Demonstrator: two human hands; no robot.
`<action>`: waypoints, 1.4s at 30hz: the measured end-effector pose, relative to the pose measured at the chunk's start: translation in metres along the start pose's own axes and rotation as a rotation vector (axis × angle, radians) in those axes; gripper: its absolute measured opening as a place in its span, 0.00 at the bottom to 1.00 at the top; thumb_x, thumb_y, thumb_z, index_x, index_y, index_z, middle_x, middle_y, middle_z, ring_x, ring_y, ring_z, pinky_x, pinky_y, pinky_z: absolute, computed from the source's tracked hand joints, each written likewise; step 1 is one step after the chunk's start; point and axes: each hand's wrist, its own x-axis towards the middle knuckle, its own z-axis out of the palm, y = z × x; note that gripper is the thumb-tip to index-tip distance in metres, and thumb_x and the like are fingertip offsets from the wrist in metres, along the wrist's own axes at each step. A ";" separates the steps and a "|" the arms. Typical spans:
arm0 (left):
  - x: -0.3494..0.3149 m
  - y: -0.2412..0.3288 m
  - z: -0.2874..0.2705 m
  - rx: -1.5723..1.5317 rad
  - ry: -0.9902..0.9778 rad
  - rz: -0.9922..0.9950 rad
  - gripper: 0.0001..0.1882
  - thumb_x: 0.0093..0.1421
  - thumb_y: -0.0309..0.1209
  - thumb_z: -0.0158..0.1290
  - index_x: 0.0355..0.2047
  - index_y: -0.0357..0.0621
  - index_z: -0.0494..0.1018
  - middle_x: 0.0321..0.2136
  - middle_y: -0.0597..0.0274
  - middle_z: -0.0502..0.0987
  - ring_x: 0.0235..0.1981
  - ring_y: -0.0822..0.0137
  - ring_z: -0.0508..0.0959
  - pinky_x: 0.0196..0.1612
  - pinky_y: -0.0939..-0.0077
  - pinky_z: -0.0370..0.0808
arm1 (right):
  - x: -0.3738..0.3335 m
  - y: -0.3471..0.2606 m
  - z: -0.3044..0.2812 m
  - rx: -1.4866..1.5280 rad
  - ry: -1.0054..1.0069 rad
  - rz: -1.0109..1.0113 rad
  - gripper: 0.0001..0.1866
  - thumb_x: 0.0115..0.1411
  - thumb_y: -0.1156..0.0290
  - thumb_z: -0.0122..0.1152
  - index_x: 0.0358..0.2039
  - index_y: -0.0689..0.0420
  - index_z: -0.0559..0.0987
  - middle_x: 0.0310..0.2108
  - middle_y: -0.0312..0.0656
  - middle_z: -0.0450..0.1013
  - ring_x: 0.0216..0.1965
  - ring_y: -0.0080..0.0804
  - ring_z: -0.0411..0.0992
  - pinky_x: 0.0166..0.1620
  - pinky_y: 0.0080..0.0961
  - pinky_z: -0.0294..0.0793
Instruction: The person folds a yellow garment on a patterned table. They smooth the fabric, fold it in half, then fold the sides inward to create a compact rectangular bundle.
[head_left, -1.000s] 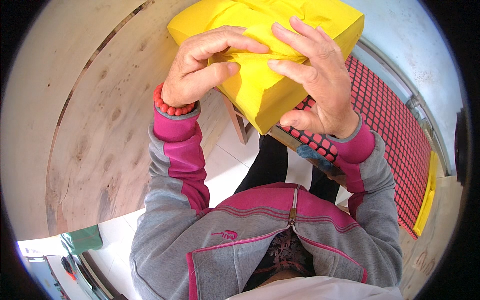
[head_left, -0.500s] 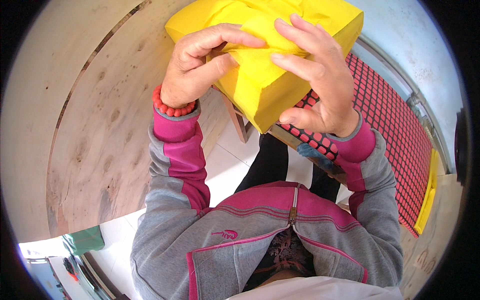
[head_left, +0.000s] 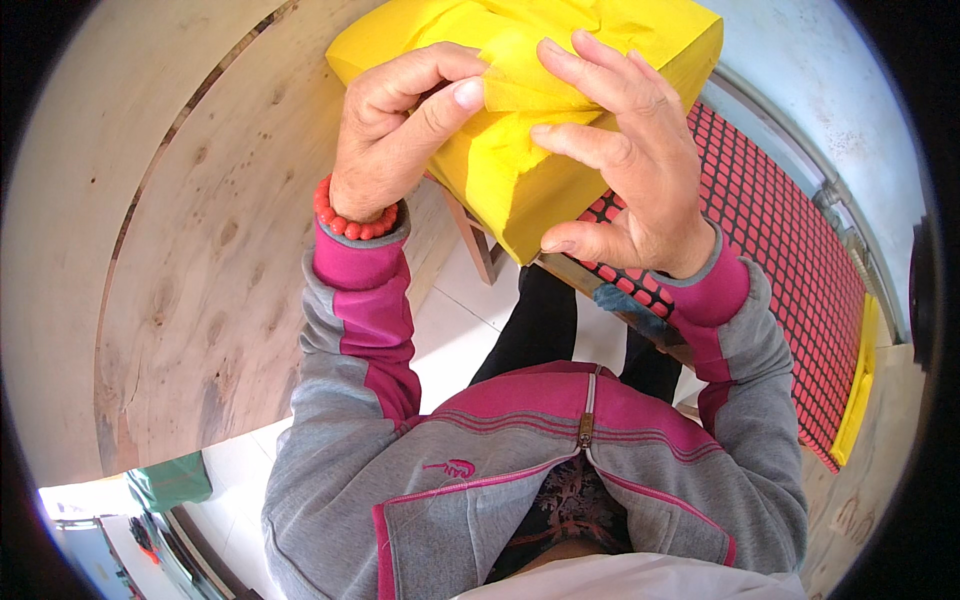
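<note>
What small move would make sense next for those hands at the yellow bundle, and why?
I'd probably lay the right hand flat against the yellow bundle to steady it. The left hand seems to pinch a fold on top, while the right hand's fingers are spread, its thumb well apart from them, and the yellow material looks creased.

left fingers [head_left: 432, 68] pinched, right fingers [head_left: 598, 146] spread
</note>
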 end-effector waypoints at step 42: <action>-0.002 -0.011 -0.023 -0.093 -0.180 -0.021 0.17 0.59 0.21 0.47 0.48 0.30 0.75 0.51 0.52 0.77 0.54 0.63 0.75 0.60 0.71 0.68 | 0.001 -0.003 0.006 0.026 0.039 0.053 0.34 0.58 0.34 0.61 0.48 0.53 0.79 0.63 0.55 0.69 0.66 0.58 0.65 0.66 0.52 0.59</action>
